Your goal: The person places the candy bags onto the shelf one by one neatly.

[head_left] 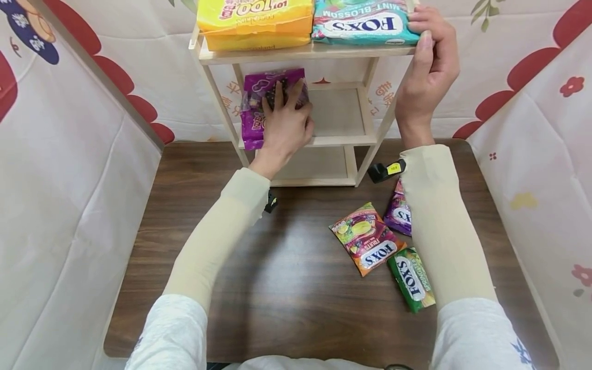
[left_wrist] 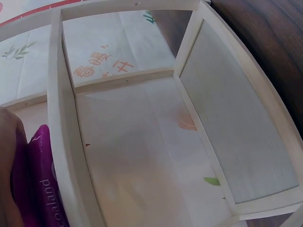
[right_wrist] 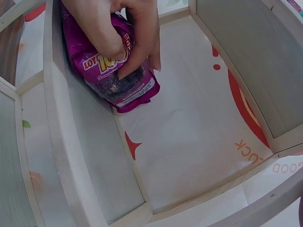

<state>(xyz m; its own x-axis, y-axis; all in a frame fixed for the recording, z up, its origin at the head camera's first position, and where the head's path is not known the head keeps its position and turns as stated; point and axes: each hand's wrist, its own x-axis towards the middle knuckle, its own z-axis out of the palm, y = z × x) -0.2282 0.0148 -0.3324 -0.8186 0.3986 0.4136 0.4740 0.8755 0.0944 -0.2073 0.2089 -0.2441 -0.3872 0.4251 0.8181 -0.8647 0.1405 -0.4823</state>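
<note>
My left hand (head_left: 288, 121) holds a purple candy bag (head_left: 253, 110) on the middle level of a light wooden shelf rack (head_left: 333, 140), its fingers spread over the bag. In the right wrist view, the thumb and fingers of this left hand (right_wrist: 120, 35) bend onto the same purple bag (right_wrist: 85, 47), which lies by the side of its compartment. My right hand (head_left: 430, 72) grips the rack's top right corner. Its fingertips lie beside a teal Fox's candy bag (head_left: 365, 25) on the top level, and partly out of sight.
A yellow candy bag (head_left: 259, 28) lies on the top level, left of the teal one. On the brown table (head_left: 277, 298) lie a red-orange Fox's bag (head_left: 370, 239), a green one (head_left: 411, 280) and a purple one (head_left: 399, 210), partly behind my right sleeve.
</note>
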